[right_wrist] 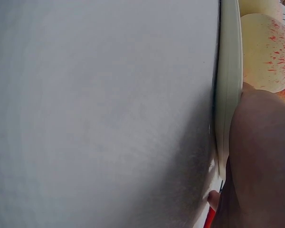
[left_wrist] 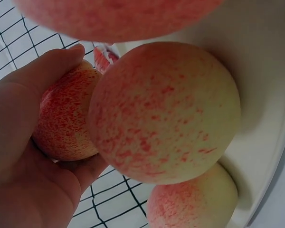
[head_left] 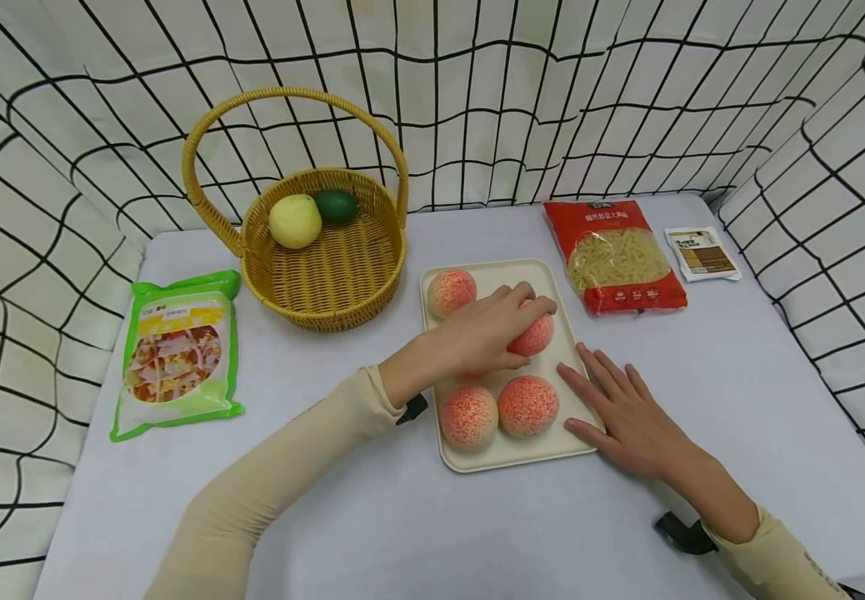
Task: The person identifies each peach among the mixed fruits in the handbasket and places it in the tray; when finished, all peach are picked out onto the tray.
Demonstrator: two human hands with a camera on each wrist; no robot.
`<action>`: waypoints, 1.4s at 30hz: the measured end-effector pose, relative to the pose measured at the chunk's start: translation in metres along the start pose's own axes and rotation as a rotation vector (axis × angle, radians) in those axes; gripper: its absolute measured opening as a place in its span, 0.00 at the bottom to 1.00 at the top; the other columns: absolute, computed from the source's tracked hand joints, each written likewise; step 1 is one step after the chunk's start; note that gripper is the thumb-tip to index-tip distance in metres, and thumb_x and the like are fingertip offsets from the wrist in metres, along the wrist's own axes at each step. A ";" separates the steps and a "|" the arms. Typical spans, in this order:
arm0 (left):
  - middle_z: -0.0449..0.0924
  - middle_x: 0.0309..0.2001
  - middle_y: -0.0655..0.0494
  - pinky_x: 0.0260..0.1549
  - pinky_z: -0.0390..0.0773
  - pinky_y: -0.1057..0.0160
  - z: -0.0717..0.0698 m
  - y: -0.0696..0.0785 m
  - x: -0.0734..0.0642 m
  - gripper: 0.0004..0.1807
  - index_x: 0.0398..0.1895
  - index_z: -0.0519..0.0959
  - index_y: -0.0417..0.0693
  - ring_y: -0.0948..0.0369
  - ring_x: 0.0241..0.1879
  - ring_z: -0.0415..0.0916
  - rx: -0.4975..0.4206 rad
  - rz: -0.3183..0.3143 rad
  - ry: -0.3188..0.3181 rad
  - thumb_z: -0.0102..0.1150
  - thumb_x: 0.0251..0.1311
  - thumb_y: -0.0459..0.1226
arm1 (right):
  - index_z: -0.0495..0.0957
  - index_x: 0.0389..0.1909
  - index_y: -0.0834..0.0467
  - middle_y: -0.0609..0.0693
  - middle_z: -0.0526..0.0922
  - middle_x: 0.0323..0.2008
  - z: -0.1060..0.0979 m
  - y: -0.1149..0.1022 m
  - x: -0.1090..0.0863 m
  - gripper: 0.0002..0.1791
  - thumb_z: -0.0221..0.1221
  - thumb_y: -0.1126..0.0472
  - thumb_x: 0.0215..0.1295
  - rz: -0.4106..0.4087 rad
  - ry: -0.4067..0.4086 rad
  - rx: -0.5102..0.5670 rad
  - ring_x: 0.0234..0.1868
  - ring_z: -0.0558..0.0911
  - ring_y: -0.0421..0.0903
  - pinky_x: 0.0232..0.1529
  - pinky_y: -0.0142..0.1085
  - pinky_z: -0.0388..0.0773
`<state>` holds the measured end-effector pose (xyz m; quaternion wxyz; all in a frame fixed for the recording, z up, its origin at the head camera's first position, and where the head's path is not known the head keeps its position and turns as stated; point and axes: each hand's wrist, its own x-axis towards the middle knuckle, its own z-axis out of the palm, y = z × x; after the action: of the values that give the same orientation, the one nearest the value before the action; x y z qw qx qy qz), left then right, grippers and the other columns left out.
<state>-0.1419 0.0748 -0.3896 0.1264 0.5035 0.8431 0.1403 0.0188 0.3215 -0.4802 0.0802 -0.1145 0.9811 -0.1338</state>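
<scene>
My left hand (head_left: 488,325) reaches over a cream tray (head_left: 477,462) and grips a red-speckled peach (head_left: 533,335); in the left wrist view thumb and fingers curl round that peach (left_wrist: 66,114). Other peaches lie on the tray: one at the back left (head_left: 451,292), two along the front (head_left: 468,417), and one mostly hidden under my left wrist. My right hand (head_left: 627,417) lies with spread, straight fingers at the tray's right edge, the fingertips over its rim. In the right wrist view that hand (right_wrist: 263,156) touches the tray's side (right_wrist: 228,80).
Back left stands a wicker basket (head_left: 320,308) with a tall handle, holding a yellow-green fruit (head_left: 294,222) and a dark green one (head_left: 337,206). A green food bag (head_left: 177,358) lies left, a red pasta bag (head_left: 616,257) and small packet (head_left: 701,253) back right. Black netting (head_left: 432,117) borders the table.
</scene>
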 end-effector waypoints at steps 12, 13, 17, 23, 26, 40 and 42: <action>0.70 0.68 0.55 0.50 0.85 0.58 0.014 0.002 0.006 0.42 0.80 0.63 0.59 0.55 0.62 0.74 0.029 0.003 -0.035 0.72 0.67 0.46 | 0.51 0.86 0.38 0.52 0.43 0.89 -0.001 0.000 0.000 0.44 0.57 0.36 0.75 -0.006 0.005 -0.001 0.88 0.47 0.62 0.79 0.74 0.48; 0.70 0.68 0.54 0.50 0.85 0.58 0.015 0.002 0.006 0.41 0.80 0.63 0.58 0.55 0.62 0.74 0.029 0.006 -0.036 0.72 0.67 0.46 | 0.51 0.86 0.38 0.52 0.43 0.89 -0.001 0.000 0.000 0.44 0.57 0.36 0.75 -0.006 0.005 -0.003 0.87 0.47 0.62 0.79 0.74 0.48; 0.70 0.67 0.54 0.49 0.85 0.59 0.016 0.001 0.007 0.41 0.80 0.63 0.58 0.55 0.61 0.75 0.039 0.010 -0.036 0.72 0.67 0.47 | 0.50 0.87 0.38 0.52 0.43 0.89 -0.002 0.000 0.000 0.45 0.57 0.36 0.75 -0.006 0.003 -0.004 0.87 0.47 0.62 0.79 0.74 0.48; 0.70 0.67 0.55 0.49 0.85 0.59 0.017 -0.001 0.008 0.42 0.80 0.63 0.60 0.56 0.61 0.75 0.044 0.007 -0.039 0.72 0.67 0.47 | 0.51 0.86 0.38 0.52 0.43 0.89 -0.002 0.000 0.000 0.44 0.57 0.36 0.75 -0.004 0.001 0.001 0.87 0.47 0.62 0.79 0.74 0.48; 0.70 0.68 0.55 0.50 0.85 0.59 0.019 -0.002 0.010 0.42 0.80 0.63 0.59 0.55 0.62 0.75 0.037 0.008 -0.047 0.72 0.67 0.47 | 0.51 0.86 0.38 0.52 0.43 0.89 -0.002 0.000 0.000 0.44 0.57 0.36 0.75 -0.004 -0.001 -0.003 0.87 0.47 0.62 0.79 0.74 0.48; 0.71 0.68 0.55 0.54 0.84 0.57 0.029 -0.008 0.019 0.40 0.79 0.65 0.60 0.55 0.63 0.75 0.067 0.007 -0.103 0.71 0.67 0.49 | 0.51 0.86 0.38 0.52 0.43 0.89 0.000 0.002 0.000 0.44 0.57 0.36 0.75 -0.008 0.001 -0.003 0.87 0.47 0.61 0.79 0.74 0.48; 0.71 0.68 0.55 0.54 0.84 0.57 0.030 -0.008 0.020 0.39 0.79 0.66 0.60 0.55 0.62 0.75 0.075 0.009 -0.102 0.71 0.67 0.49 | 0.51 0.86 0.38 0.52 0.43 0.89 0.000 0.002 0.000 0.44 0.56 0.36 0.76 -0.008 0.002 -0.004 0.87 0.47 0.61 0.79 0.74 0.48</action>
<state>-0.1471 0.0919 -0.4219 0.1498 0.5180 0.8380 0.0834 0.0187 0.3234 -0.4803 0.0783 -0.1186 0.9810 -0.1323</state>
